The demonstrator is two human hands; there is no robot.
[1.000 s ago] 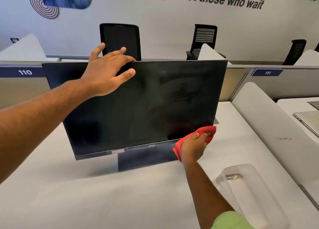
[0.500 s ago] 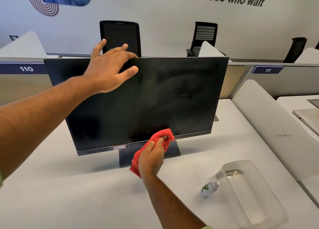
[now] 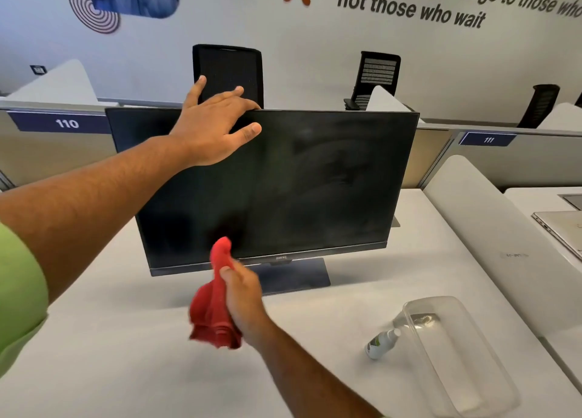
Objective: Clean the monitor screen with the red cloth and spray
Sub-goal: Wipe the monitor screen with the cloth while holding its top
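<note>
A black monitor (image 3: pixel 315 181) stands on its flat base on the white desk, its dark screen streaked with wipe marks. My left hand (image 3: pixel 214 127) lies over the monitor's top edge near the left, fingers draped behind, thumb on the screen. My right hand (image 3: pixel 242 298) grips the bunched red cloth (image 3: pixel 214 307); the cloth's upper tip touches the screen's lower edge, left of centre. A small white spray bottle (image 3: pixel 382 343) lies on its side on the desk at the right, apart from both hands.
A clear plastic tray (image 3: pixel 456 354) rests on the desk beside the spray bottle. A white slanted divider (image 3: pixel 491 244) rises at the right, with a laptop (image 3: pixel 560 228) beyond it. Black office chairs (image 3: pixel 228 71) stand behind the desk partition.
My right hand has swept the red cloth leftward along the bottom of the screen, from the lower right corner to left of centre. My left hand has stayed on the top edge.
</note>
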